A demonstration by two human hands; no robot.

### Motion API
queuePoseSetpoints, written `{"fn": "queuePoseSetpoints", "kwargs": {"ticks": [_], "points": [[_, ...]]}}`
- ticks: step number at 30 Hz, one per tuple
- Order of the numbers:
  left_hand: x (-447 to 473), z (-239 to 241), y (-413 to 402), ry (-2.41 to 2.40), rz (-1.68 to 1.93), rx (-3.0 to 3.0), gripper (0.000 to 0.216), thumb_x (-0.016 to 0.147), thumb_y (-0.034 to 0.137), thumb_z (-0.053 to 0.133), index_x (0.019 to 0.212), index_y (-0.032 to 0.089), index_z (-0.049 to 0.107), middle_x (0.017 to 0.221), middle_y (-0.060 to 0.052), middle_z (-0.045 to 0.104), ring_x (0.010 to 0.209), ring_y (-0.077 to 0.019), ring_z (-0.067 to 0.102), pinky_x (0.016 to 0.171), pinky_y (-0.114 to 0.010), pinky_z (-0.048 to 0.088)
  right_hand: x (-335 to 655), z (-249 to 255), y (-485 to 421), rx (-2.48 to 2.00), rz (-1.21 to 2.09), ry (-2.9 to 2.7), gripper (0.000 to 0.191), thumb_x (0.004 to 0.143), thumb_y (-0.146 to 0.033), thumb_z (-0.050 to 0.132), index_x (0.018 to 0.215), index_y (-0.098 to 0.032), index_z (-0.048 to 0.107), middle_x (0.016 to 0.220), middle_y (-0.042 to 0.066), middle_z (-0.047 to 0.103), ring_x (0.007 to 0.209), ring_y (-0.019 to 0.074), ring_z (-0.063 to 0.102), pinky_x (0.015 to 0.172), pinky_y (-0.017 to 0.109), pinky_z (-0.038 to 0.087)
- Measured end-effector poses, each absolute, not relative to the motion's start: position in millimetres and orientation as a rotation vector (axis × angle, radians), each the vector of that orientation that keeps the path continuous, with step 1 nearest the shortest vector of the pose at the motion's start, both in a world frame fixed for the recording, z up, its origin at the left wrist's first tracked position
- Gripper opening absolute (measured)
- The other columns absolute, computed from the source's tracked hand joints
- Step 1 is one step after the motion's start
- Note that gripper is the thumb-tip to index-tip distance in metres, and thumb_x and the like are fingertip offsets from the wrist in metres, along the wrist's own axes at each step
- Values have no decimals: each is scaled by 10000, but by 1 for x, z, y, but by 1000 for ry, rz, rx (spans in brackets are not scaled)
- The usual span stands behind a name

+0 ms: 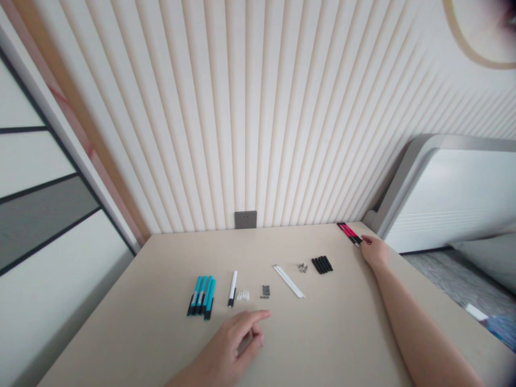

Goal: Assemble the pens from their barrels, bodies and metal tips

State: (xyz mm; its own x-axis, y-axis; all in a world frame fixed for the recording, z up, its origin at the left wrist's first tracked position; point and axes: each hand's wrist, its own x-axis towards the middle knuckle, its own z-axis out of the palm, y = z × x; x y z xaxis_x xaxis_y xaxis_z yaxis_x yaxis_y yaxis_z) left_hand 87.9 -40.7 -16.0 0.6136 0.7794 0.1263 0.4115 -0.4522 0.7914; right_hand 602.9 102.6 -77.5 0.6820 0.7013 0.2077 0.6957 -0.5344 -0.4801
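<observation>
On the worktop (322, 333), the right hand (374, 252) lies with fingers (366, 240) released, just beside the red-and-black pens (349, 233) at the far edge; the left hand (229, 344), loosely curled and empty, hovers near the small dark metal parts (265, 290).

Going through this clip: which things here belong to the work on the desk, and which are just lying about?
Work things: right hand at the red-and-black pens; left hand nearest the dark metal parts; teal markers; white marker; white plastic pieces; white strips; silver metal bits; black tubes.

Just there: desk; wall socket; grey-framed white panel.
</observation>
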Motion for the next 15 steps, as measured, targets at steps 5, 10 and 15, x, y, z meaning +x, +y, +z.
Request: {"fn": "queuePoseSetpoints", "kwargs": {"ticks": [5, 10, 15], "points": [[88, -12, -41, 930, 630, 2071, 358, 946, 268, 494, 1298, 252, 556, 919, -38, 680, 845, -150, 628, 874, -263, 507, 601, -76, 102, -2360, 23, -1103, 419, 820, -267, 484, 1164, -196, 712, 1076, 132, 719, 988, 311, 651, 785, 377, 493], [88, -13, -41, 924, 635, 2080, 359, 945, 263, 490, 1298, 247, 555, 926, -42, 678, 857, -152, 626, 871, -258, 508, 603, -79, 103, -2356, -2, -1128, 421, 810, -266, 491, 1157, -189, 717, 1045, 137, 723, 953, 305, 658, 760, 364, 491], [88, -13, -41, 914, 645, 2089, 362, 943, 251, 497, 1301, 255, 552, 920, -32, 677, 851, -144, 628, 862, -245, 506, 607, -81, 103, -2335, -6, -1156, 427, 814, -261, 475, 1162, -186, 712, 1037, 132, 724, 922, 287, 661, 751, 351, 491]]}}
